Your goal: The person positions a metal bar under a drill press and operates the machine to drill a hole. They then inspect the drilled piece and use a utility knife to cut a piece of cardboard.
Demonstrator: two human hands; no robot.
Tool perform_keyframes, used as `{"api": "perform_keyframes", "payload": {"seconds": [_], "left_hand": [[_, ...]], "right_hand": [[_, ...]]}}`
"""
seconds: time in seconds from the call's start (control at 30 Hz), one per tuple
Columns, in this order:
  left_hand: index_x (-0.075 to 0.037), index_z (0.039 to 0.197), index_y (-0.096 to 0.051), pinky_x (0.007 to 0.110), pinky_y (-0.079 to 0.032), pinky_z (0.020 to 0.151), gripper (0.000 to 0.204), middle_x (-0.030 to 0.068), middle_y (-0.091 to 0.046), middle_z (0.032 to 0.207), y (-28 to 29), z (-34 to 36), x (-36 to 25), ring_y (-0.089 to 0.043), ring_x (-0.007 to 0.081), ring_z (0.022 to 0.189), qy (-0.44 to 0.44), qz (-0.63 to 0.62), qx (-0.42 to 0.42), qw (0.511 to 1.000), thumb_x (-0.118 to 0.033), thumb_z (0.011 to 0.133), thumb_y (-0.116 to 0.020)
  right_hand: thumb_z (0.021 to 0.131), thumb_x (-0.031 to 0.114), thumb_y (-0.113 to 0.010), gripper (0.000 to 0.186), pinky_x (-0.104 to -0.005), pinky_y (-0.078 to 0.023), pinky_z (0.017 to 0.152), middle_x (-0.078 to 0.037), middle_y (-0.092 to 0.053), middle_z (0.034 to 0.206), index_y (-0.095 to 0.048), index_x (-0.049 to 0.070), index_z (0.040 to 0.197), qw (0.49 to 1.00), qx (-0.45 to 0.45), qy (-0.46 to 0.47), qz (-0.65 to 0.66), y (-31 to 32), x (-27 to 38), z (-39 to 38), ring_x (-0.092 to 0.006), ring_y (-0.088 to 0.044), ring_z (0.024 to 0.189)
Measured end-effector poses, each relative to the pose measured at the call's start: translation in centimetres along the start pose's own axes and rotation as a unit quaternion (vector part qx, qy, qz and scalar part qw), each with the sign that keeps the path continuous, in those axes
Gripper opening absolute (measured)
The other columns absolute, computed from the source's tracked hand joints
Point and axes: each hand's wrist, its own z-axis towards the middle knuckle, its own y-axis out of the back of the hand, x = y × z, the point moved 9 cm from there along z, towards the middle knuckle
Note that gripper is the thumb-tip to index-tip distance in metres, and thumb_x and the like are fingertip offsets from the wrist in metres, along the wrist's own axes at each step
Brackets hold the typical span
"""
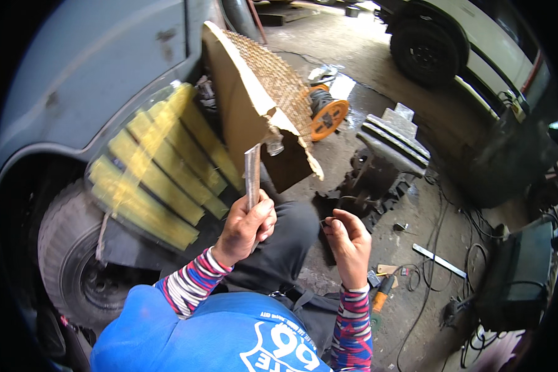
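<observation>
My left hand (247,224) is closed around a flat metal bar (252,170), which stands nearly upright from the fist. To its right, my right hand (351,243) has thumb and forefinger brought together in a pinch. A small dark bit shows at those fingertips, too small to name. A bench vise (390,149) on a dark metal base stands just beyond my right hand. Past the bar's upper end is a torn brown board (239,99) with a rough woven side.
Left, a panel with yellow strips (167,167) leans by a wheel (84,260) of a grey-blue vehicle (93,68). An orange cable spool (330,119), a power tool with an orange body (383,294), a pale metal strip (439,261) and loose cables lie rightward, near a dark machine box (518,266).
</observation>
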Motion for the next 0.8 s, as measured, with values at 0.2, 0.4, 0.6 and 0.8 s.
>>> {"api": "perform_keyframes", "payload": {"seconds": [0.2,0.4,0.6,0.8], "left_hand": [[-0.009,0.094,-0.051,0.020,-0.039,0.052,0.025,-0.0005,-0.052,0.074,-2.6,4.0,2.0,-0.047,0.0053,0.059,0.069,0.075,0.068,0.992,-0.029,0.108,-0.054],[-0.008,0.093,-0.054,0.021,-0.040,0.054,0.030,-0.0035,-0.053,0.071,-2.4,6.5,6.3,-0.048,0.0033,0.060,0.185,0.182,0.094,0.961,-0.034,0.107,-0.056],[0.000,0.088,-0.055,0.037,-0.041,0.055,0.037,0.0129,-0.049,0.063,1.5,6.3,7.5,-0.047,0.0185,0.057,0.197,0.371,0.082,0.904,-0.033,0.102,-0.064],[-0.002,0.086,-0.056,0.033,-0.041,0.057,0.034,0.0085,-0.051,0.065,3.4,6.6,7.6,-0.049,0.0174,0.059,0.214,0.356,0.074,0.907,-0.032,0.103,-0.062]], "right_hand": [[0.092,0.024,-0.072,0.039,-0.0396,-0.055,0.090,-0.022,-0.073,0.109,-0.067,-0.002,0.120,0.958,-0.014,0.031,-0.284,1.7,-8.7,10.6,-0.0336,-0.072,0.102],[0.083,0.014,-0.073,0.057,-0.0487,-0.047,0.102,-0.027,-0.058,0.124,-0.051,-0.002,0.134,0.913,-0.047,0.040,-0.403,-1.8,-19.0,21.3,-0.0459,-0.057,0.118],[0.086,0.010,-0.068,0.060,-0.0468,-0.044,0.110,-0.024,-0.054,0.145,-0.051,0.003,0.143,0.865,-0.048,0.052,-0.498,-0.8,-27.5,28.3,-0.0403,-0.051,0.134],[0.093,0.009,-0.058,0.050,-0.0462,-0.045,0.109,-0.024,-0.059,0.139,-0.053,0.006,0.143,0.889,-0.031,0.136,-0.437,-0.7,-30.7,30.5,-0.0401,-0.057,0.128]]}}
